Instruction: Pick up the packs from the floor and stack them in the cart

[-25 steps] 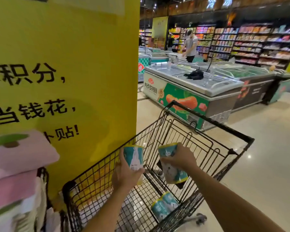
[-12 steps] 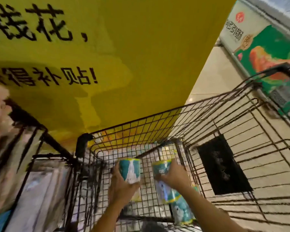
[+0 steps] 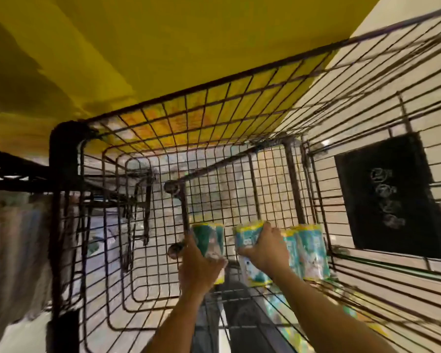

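Note:
I look straight down into a black wire cart [image 3: 214, 115]. My left hand [image 3: 199, 266] grips a teal and white pack with yellow ends [image 3: 209, 240], held low over the cart's mesh bottom. My right hand [image 3: 265, 253] grips a second pack of the same kind [image 3: 245, 238], right beside two more packs [image 3: 308, 250] that lie on the cart bottom against the right wall. The lower end of the right-hand pack shows below my wrist. More packs lie blurred under my right forearm.
A yellow sign panel [image 3: 163, 47] stands just behind the cart. A black plate [image 3: 390, 197] hangs on the cart's right wire wall. A second rack with pale bagged goods [image 3: 13, 238] stands at the left. Light floor tiles show through the mesh.
My head has tipped further down into the cart. Both hands have lowered their packs deeper toward the mesh bottom, the right one now next to the packs lying there.

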The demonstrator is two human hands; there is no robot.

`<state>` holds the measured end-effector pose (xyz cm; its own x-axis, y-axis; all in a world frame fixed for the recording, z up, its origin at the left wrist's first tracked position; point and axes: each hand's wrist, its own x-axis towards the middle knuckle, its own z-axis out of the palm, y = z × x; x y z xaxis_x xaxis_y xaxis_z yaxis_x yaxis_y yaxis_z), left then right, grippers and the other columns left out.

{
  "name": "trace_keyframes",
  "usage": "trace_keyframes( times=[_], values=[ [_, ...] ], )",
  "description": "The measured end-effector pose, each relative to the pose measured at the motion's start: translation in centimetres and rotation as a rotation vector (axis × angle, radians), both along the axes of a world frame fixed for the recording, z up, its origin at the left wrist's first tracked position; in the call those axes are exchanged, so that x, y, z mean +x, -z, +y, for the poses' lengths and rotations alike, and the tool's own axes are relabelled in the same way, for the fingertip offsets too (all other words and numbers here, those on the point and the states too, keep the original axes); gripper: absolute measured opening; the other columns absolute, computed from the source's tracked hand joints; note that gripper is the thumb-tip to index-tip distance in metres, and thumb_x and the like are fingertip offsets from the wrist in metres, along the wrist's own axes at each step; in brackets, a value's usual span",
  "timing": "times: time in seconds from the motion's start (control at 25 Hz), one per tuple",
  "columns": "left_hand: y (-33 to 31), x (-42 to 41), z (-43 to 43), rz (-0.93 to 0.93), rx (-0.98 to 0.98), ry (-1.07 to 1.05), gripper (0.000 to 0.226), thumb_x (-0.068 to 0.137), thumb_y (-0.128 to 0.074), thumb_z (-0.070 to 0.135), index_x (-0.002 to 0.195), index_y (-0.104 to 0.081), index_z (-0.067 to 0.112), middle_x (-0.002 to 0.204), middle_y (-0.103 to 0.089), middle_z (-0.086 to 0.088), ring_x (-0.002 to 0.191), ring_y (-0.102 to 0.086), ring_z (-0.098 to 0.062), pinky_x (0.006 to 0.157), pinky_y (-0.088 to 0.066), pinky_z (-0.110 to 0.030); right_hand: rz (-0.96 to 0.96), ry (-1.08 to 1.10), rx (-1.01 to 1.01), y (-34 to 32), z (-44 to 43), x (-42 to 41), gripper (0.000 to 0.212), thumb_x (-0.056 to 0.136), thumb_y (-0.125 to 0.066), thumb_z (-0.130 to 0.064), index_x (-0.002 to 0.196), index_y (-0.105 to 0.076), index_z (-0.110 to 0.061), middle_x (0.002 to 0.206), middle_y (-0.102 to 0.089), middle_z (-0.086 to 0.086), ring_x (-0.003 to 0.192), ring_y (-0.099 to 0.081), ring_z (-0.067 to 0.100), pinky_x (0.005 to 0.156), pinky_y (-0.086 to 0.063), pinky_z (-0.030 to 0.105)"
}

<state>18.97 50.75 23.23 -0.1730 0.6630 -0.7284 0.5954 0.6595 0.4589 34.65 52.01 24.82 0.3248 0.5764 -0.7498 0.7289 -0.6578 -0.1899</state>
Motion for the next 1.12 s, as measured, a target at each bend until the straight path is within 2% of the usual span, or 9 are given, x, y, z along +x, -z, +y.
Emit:
trace_keyframes(
  times=[0.12,0.24,0.32,0.44,0.6,0.76,1.0,1.12],
  values=[
    [0.3,1.4,-0.8,0.064,-0.016,0.066,0.089,0.068,-0.082,0.029,0.139,-0.029,0.023,0.114,-0.041,-0.003,0.094,-0.055,-0.021,0.07,-0.045,-0.029,-0.007,0.046,-0.011,1.0,0.0,-0.9,0.084,0.073,-0.074,-0.05,0.132,-0.032,-0.007,0.131,-0.039,0.012,0.112,-0.053,0.031,0.085,-0.047,0.037],
    [0.6,2.3,-1.6,0.113,-0.034,0.048,0.103,0.07,-0.081,0.037,0.148,-0.013,0.026,0.134,-0.038,-0.011,0.107,-0.058,-0.031,0.062,-0.043,-0.024,-0.023,0.044,-0.023,1.4,-0.9,-1.5,0.079,0.074,-0.074,-0.049,0.127,-0.033,-0.007,0.128,-0.04,0.011,0.108,-0.055,0.03,0.082,-0.048,0.037],
    [0.6,2.5,-2.5,0.125,-0.054,0.043,0.109,0.071,-0.08,0.042,0.15,-0.007,0.026,0.138,-0.037,-0.012,0.112,-0.057,-0.033,0.064,-0.042,-0.025,-0.042,-0.013,-0.012,1.4,-1.6,-1.7,0.079,0.074,-0.072,-0.049,0.127,-0.031,-0.006,0.129,-0.039,0.01,0.107,-0.056,0.031,0.078,-0.048,0.036],
    [0.3,2.4,-3.4,0.141,-0.073,0.055,0.108,0.07,-0.08,0.043,0.149,-0.008,0.027,0.13,-0.043,-0.012,0.109,-0.058,-0.034,0.071,-0.048,-0.033,-0.056,-0.009,-0.015,1.4,-2.2,-1.8,0.08,0.074,-0.072,-0.05,0.129,-0.031,-0.008,0.13,-0.04,0.008,0.109,-0.056,0.03,0.08,-0.048,0.037],
    [0.4,2.2,-3.8,0.112,-0.084,0.066,0.107,0.068,-0.08,0.046,0.147,-0.01,0.025,0.127,-0.045,-0.01,0.107,-0.059,-0.03,0.073,-0.051,-0.033,-0.092,0.057,-0.044,1.6,-2.6,-1.8,0.088,0.073,-0.074,-0.051,0.135,-0.029,-0.01,0.129,-0.048,0.008,0.115,-0.054,0.028,0.085,-0.048,0.039],
    [0.7,1.6,-3.9,0.077,-0.066,0.126,0.111,0.064,-0.08,0.054,0.146,-0.009,0.024,0.129,-0.045,-0.008,0.109,-0.058,-0.029,0.077,-0.049,-0.031,-0.097,0.033,-0.068,2.0,-2.7,-1.7,0.081,0.073,-0.073,-0.054,0.128,-0.034,-0.01,0.125,-0.052,0.008,0.113,-0.055,0.028,0.084,-0.048,0.039],
    [1.6,1.2,-4.1,0.091,-0.07,0.164,0.117,0.063,-0.083,0.048,0.146,-0.005,0.022,0.136,-0.043,-0.007,0.113,-0.057,-0.029,0.084,-0.052,-0.036,-0.115,-0.024,-0.052,2.4,-2.9,-1.4,0.081,0.07,-0.072,-0.059,0.123,-0.037,-0.009,0.122,-0.054,0.009,0.112,-0.056,0.029,0.084,-0.049,0.039],
    [1.7,1.2,-4.1,0.087,-0.06,0.17,0.12,0.061,-0.084,0.047,0.147,-0.004,0.021,0.138,-0.041,-0.007,0.115,-0.056,-0.029,0.084,-0.05,-0.035,-0.142,-0.041,-0.056,2.8,-2.9,-1.4,0.079,0.067,-0.072,-0.062,0.118,-0.039,-0.01,0.117,-0.056,0.009,0.107,-0.058,0.028,0.082,-0.05,0.04]
  ],
)
